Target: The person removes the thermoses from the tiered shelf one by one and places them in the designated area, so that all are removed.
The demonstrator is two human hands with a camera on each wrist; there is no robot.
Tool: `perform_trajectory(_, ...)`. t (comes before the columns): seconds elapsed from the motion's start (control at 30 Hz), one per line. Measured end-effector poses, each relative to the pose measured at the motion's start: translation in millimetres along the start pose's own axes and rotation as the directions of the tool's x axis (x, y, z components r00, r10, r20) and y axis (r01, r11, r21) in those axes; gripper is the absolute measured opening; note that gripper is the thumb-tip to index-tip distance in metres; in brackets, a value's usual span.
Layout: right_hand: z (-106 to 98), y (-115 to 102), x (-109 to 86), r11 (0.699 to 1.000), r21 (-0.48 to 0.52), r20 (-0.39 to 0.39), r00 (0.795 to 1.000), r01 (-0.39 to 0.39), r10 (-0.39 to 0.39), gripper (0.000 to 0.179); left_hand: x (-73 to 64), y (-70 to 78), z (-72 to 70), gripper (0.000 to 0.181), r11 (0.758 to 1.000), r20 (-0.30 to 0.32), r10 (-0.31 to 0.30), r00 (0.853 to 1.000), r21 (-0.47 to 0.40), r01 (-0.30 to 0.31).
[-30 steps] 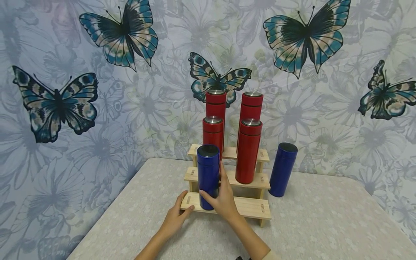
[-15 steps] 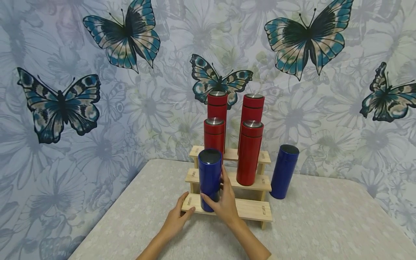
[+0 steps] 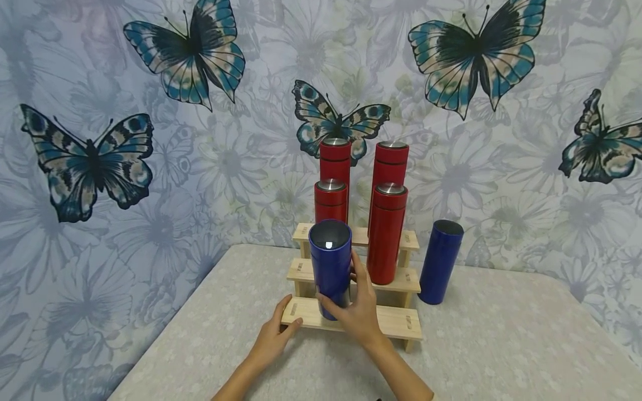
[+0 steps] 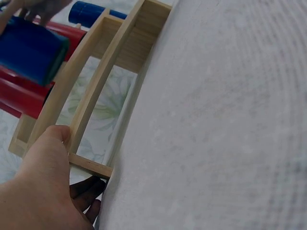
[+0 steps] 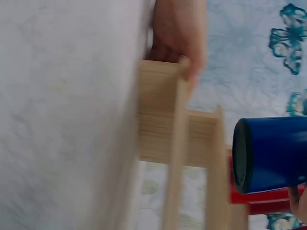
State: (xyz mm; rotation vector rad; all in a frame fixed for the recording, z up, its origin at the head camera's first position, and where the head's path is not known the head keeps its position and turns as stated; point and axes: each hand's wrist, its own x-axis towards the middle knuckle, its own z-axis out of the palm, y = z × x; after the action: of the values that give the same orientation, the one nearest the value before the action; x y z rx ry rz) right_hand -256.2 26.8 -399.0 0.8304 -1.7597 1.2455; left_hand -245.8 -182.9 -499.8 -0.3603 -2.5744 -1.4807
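Right hand has a blue vacuum flask in its grasp, thumb on the near side and fingers round the right, lower half of the body. Flask's around the lower middle of the frame, tipped a bit, over the bottom board; both wrist views show its base off the wood. Left hand is clamped on the L end of that board, part of a wooden step stand.

Handling, imo: prob. rigid metal, middling weight (no clue if it's full tbh), glossy so maybe slippery. Shouldn't shatter, but I'd expect dents or scratches if it got knocked. Best hold is a full wrap round the body, approx. mid-height, not by the black-topped lid. The stand looks light, so bracing it makes sense.

Count, going outward: 2 hands, 1 stand w/ 3 tiers, 4 red vacuum flasks w/ steel-topped lids (2 on the middle tier, 2 on the top one), and 2 blue flasks total: the held one plus a second blue flask standing on the table, right of centre. Behind it all, 5 big printed butterflies across the floral backdrop.
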Motion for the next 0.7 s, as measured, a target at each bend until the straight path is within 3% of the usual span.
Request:
perform_trajectory(0.27, -42, -41, 36.5, 0.995, 0.014, -0.128, 0.987, 0.102, -0.099, 0.087, -0.1, 3.2, -0.2, 0.068, 1.000, -0.024, 0.000, 1.000, 0.000, 0.000)
perform_trajectory(0.43, -71, -21, 44.2, 0.995, 0.006, -0.246, 0.965, 0.101, -0.097, 0.089, 0.4, 0.9, 2.0, 0.069, 1.000, -0.020, 0.004, 1.000, 0.002, -0.004)
perform_trajectory(0.57, -98, 1, 46.5, 0.998, -0.035, -0.312, 0.948, 0.050, -0.058, 0.094, 1.1, -0.1, 2.5, 0.068, 1.000, -0.021, 0.001, 1.000, -0.002, -0.001)
perform_trajectory(0.7, -125, 1, 52.3, 0.993, -0.115, -0.374, 0.927, -0.009, -0.035, 0.094, 1.2, 0.4, 2.9, 0.066, 1.000, -0.026, -0.002, 1.000, -0.001, 0.002)
